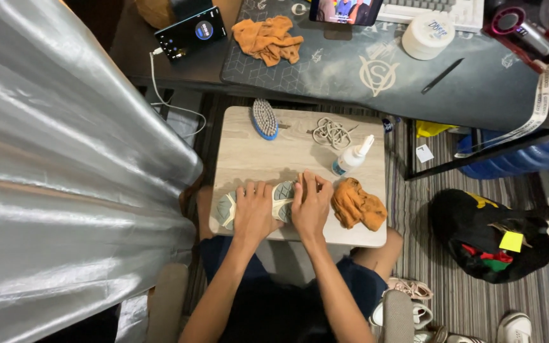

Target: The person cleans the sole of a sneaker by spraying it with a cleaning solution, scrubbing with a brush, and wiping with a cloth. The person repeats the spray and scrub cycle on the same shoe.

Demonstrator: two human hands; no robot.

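A pale grey-green shoe lies on its side along the near edge of a small wooden lap table. My left hand presses flat over the shoe's middle, gripping it. My right hand rests on the shoe's right end, fingers curled on it. An orange cloth is bunched just right of my right hand. A small white squeeze bottle lies tilted behind it. A blue-backed brush and a coil of pale shoelaces sit at the table's far edge.
A dark desk behind carries a second orange cloth, a phone, a white round tub, a pen and a keyboard. A silver curtain fills the left. A black bag and several shoes lie on the striped rug at right.
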